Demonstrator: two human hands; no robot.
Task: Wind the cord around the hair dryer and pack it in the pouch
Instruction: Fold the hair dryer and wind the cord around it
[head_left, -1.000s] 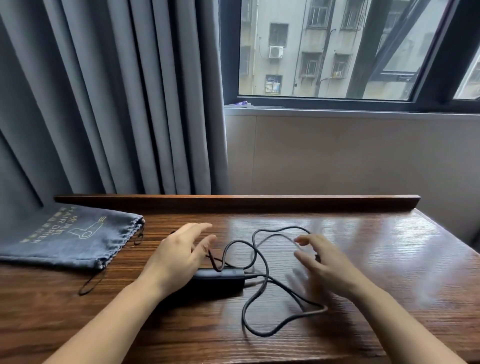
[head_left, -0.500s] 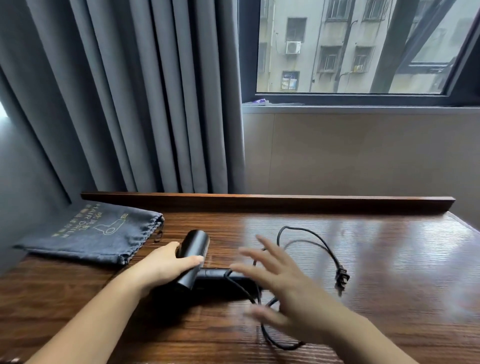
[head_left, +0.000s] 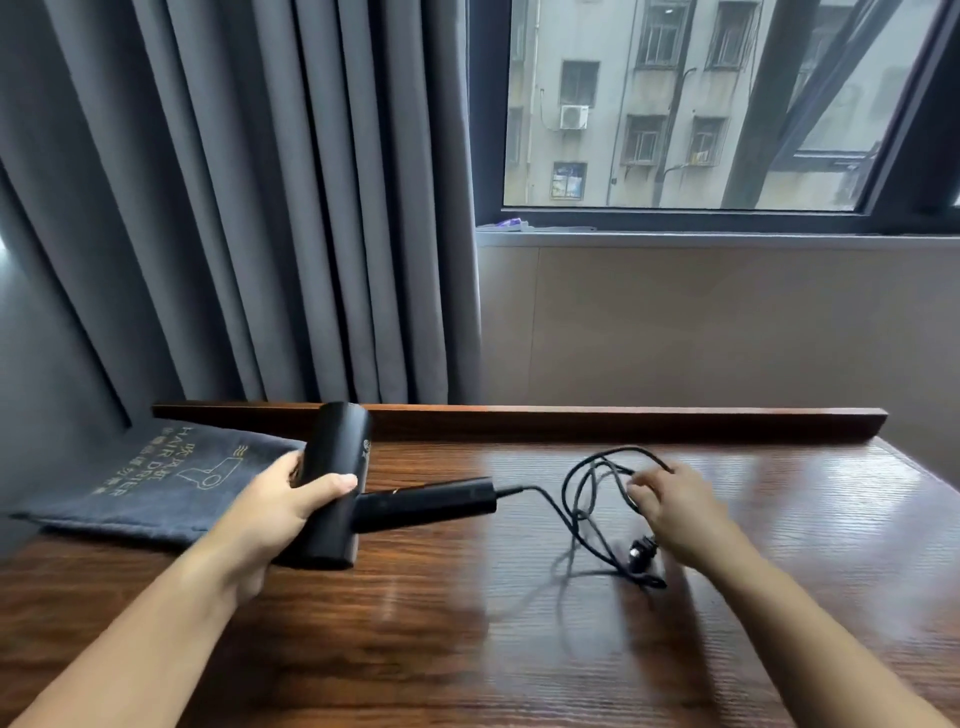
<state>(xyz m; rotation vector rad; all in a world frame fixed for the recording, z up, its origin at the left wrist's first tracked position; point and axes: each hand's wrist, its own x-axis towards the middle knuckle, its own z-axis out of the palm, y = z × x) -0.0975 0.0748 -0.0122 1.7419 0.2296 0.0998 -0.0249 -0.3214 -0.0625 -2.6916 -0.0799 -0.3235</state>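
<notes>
Left hand (head_left: 275, 506) wrapped round dryer (head_left: 337, 488) barrel, lifted just above tabletop (head_left: 467, 649); right hand (head_left: 675, 512) curled into loose cord (head_left: 582, 499) loops, grip unclear. Best to keep barrel steady, gather slack, wind snugly round handle. Pouch (head_left: 156, 483) flat at far left.

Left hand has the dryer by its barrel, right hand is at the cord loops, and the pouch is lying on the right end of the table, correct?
Not quite: the head view shows the pouch on the table's left end, beside the left hand. The hair dryer, right hand and cord are as stated.
</notes>
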